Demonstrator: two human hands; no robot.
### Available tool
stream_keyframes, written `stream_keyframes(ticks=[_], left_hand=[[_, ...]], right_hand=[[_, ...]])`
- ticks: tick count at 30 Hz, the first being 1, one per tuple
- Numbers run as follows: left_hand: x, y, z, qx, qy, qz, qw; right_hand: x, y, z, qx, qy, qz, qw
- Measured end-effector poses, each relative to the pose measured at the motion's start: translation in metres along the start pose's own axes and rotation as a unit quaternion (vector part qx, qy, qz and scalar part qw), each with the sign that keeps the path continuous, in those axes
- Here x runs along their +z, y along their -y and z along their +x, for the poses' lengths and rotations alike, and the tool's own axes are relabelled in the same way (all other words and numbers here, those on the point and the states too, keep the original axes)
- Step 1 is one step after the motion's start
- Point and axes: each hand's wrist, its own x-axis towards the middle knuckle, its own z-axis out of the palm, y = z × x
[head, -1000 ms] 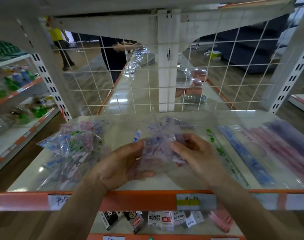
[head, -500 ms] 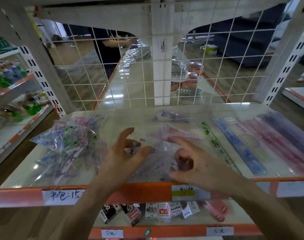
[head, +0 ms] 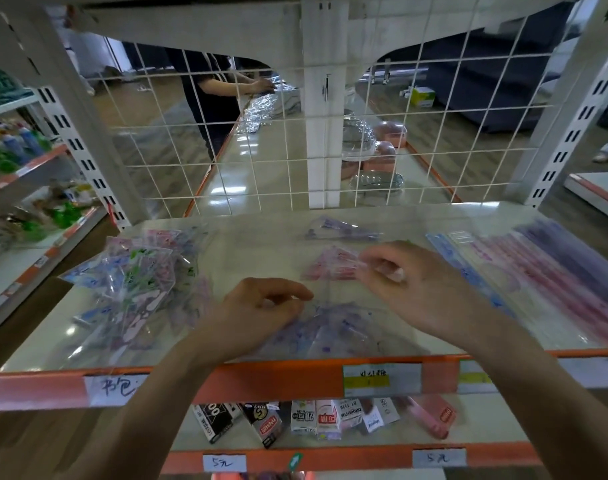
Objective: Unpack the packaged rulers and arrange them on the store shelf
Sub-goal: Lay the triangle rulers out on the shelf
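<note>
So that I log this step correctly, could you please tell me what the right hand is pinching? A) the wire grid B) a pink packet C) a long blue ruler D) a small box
B: the right hand pinches the pink packet at mid-shelf, while the left hand holds a blue packet in front of it.

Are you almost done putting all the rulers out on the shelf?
About halfway, I'd guess. Done: long rulers in blue, pink and purple lie side by side on the right of the shelf. In hand: the right hand pinches a pink packet, and the left hand rests on a purple-printed packet. Left: the pile of packets at the left.
</note>
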Motion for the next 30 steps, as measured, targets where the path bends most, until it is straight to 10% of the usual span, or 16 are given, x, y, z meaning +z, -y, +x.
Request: stream_keyframes(ticks=[8, 18, 23, 30], left_hand=[[0.004, 0.008, -0.005, 0.024, 0.016, -0.102, 0.994], [0.006, 0.013, -0.001, 0.011, -0.013, -0.163, 0.986], [0.005, 0.019, 0.000, 0.029, -0.040, -0.221, 0.974], [-0.002, 0.012, 0.025, 0.174, -0.189, -0.022, 0.966]], right_hand=[[0.040, 0.007, 0.032, 0.061, 0.103, 0.213, 0.970], [0.034, -0.009, 0.027, 0.174, -0.193, 0.500, 0.826], [0.037, -0.006, 0.021, 0.154, -0.173, 0.485, 0.843], [0.037, -0.001, 0.018, 0.130, -0.132, 0.443, 0.877]])
